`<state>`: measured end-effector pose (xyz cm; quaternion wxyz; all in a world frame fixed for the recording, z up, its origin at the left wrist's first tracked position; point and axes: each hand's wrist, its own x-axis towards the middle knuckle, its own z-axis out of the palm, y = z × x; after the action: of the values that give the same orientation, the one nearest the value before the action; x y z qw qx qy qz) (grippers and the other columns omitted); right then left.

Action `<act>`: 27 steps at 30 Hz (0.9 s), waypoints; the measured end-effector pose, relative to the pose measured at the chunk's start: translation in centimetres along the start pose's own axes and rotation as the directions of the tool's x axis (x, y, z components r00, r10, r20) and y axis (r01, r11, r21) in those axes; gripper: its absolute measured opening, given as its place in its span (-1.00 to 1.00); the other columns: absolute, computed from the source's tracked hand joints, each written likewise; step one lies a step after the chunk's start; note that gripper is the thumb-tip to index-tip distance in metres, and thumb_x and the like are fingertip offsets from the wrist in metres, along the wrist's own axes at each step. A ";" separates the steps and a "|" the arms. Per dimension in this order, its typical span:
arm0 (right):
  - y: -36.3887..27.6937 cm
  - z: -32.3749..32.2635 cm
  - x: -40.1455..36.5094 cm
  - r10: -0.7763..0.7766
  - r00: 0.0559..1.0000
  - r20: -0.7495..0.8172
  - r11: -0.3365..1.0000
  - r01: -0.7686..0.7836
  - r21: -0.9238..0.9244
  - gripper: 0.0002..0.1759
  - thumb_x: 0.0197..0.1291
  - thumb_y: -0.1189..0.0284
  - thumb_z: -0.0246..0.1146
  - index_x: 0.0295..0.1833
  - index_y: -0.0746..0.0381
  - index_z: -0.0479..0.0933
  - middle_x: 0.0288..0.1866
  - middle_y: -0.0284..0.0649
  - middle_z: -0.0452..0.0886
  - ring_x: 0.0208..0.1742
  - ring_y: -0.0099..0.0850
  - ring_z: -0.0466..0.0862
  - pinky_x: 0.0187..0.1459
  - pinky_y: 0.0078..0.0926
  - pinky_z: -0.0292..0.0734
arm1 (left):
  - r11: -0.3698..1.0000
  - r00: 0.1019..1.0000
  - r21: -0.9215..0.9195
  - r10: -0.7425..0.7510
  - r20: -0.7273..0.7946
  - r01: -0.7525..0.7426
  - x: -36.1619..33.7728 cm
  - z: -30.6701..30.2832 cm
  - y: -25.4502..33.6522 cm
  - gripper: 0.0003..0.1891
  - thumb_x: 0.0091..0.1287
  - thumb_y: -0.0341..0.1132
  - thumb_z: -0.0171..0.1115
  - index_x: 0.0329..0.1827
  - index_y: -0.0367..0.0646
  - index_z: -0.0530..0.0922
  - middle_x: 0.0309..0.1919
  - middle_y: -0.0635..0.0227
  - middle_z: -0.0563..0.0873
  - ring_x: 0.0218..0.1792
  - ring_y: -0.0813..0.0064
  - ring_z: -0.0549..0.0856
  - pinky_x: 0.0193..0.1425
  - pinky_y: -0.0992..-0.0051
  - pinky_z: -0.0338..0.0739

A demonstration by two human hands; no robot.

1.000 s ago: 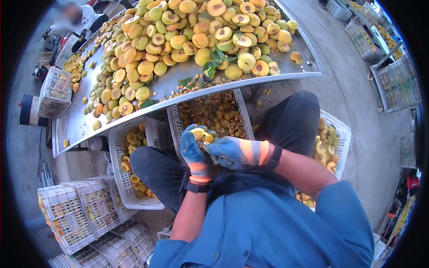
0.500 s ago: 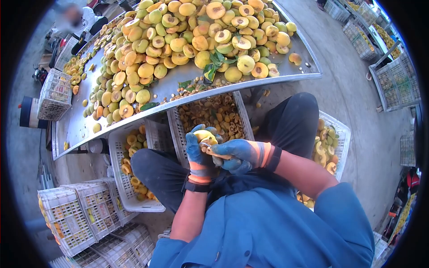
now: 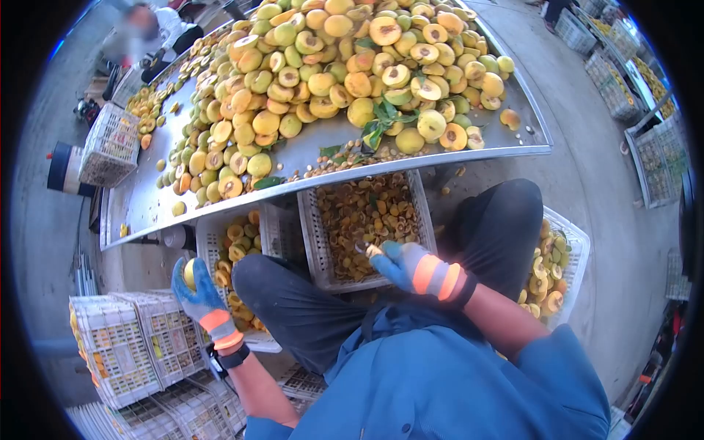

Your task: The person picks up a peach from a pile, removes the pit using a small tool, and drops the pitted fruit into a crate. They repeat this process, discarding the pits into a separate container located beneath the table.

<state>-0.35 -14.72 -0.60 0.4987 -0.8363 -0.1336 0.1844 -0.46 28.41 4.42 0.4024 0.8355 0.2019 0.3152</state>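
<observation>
My left hand (image 3: pixel 196 292), in a blue and orange glove, holds a yellow fruit half (image 3: pixel 190 273) out to the left, over the edge of the white crate of fruit halves (image 3: pixel 220 242). My right hand (image 3: pixel 411 268), gloved the same way, grips a small pitting tool with a bit of fruit at its tip, just above the middle crate of pits and scraps (image 3: pixel 367 216). A big heap of yellow-green halved fruit (image 3: pixel 330 73) lies on the metal table (image 3: pixel 147 205) in front of my knees.
A third crate of fruit (image 3: pixel 565 257) sits at my right knee. Stacked white crates (image 3: pixel 132 345) stand at lower left, a basket (image 3: pixel 110 143) by the table's left end. Another person (image 3: pixel 150 29) sits at the far end. More crates (image 3: pixel 653 147) line the right.
My hands were together over the middle crate working one fruit. Now they are apart: the left has swung out left with a fruit half, the right stays over the scrap crate.
</observation>
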 end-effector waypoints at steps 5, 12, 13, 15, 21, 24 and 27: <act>-0.2 -0.4 -0.5 -0.011 0.996 -0.085 0.995 0.020 0.099 -0.74 0.57 0.27 0.25 -0.08 0.28 0.60 -0.38 0.02 0.69 -0.35 -0.01 0.74 -0.28 -0.13 0.54 | 0.965 0.948 -0.115 0.254 0.191 -0.236 -0.4 8.3 5.4 -0.71 0.53 -0.37 0.39 0.22 -0.31 0.66 0.10 0.23 0.74 0.07 0.41 0.72 0.26 0.43 0.61; 3.2 -1.7 -1.9 -0.386 0.898 -0.212 0.915 0.342 -0.216 -0.78 0.53 0.50 0.26 0.19 0.27 0.66 -0.09 -0.12 0.72 -0.26 -0.30 0.74 -0.21 -0.32 0.60 | 0.930 0.760 -0.115 0.354 0.546 -0.350 -4.4 31.7 17.8 -0.51 0.27 -0.14 0.56 0.17 -0.24 0.72 0.04 0.00 0.79 0.11 0.00 0.76 0.25 0.19 0.64; 3.2 -2.2 -2.0 -0.320 0.921 -0.221 0.945 0.293 -0.145 -0.77 0.53 0.49 0.25 0.20 0.29 0.66 -0.09 -0.11 0.71 -0.27 -0.29 0.74 -0.22 -0.31 0.60 | 0.918 0.736 0.050 0.283 0.614 -0.394 -4.6 34.1 17.6 -0.35 0.21 -0.11 0.59 0.33 -0.19 0.63 0.08 -0.03 0.78 0.22 -0.06 0.72 0.29 0.14 0.63; 2.2 -3.4 -2.3 -0.190 0.959 -0.213 0.981 0.194 0.001 -0.74 0.54 0.47 0.25 0.23 0.31 0.64 -0.08 -0.08 0.69 -0.28 -0.28 0.73 -0.25 -0.30 0.60 | 0.910 0.691 0.153 0.174 0.701 -0.384 -4.8 37.1 16.6 -0.27 0.17 -0.15 0.59 0.42 -0.17 0.55 0.10 -0.08 0.76 0.19 -0.10 0.74 0.27 0.14 0.64; -0.2 -5.6 -1.5 -0.012 0.969 -0.248 0.899 0.119 0.421 -0.85 0.58 0.44 0.21 0.00 0.32 0.60 -0.34 -0.17 0.61 -0.36 -0.37 0.59 -0.30 -0.32 0.50 | 0.716 0.663 -0.426 -0.070 0.745 0.553 -3.8 33.5 15.5 -0.51 0.39 -0.29 0.42 0.35 -0.16 0.53 -0.08 0.15 0.80 -0.16 0.28 0.81 -0.10 0.32 0.79; -1.4 -6.0 -0.4 0.100 0.981 -0.168 0.823 0.013 0.568 -0.79 0.60 0.36 0.22 -0.03 0.32 0.60 -0.38 -0.25 0.58 -0.33 -0.51 0.52 -0.26 -0.39 0.48 | 0.240 0.521 -0.485 -0.116 0.846 0.841 -4.6 27.0 15.1 -0.62 0.52 -0.14 0.25 0.26 -0.16 0.53 0.04 0.11 0.75 -0.10 0.23 0.80 -0.13 0.25 0.82; -3.1 -6.0 0.6 0.062 0.986 -0.152 0.809 0.040 0.586 -0.76 0.61 0.36 0.20 -0.01 0.35 0.62 -0.37 -0.18 0.60 -0.33 -0.47 0.53 -0.25 -0.35 0.49 | 0.116 0.558 -0.547 -0.202 0.804 0.829 -7.2 21.6 16.1 -0.55 0.53 -0.03 0.20 0.27 -0.19 0.54 0.03 0.10 0.74 -0.04 0.13 0.78 -0.04 0.18 0.80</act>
<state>2.72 -17.73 4.63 0.7408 -0.6543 -0.0238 0.1502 10.59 2.80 4.34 0.9127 0.3698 0.1635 -0.0597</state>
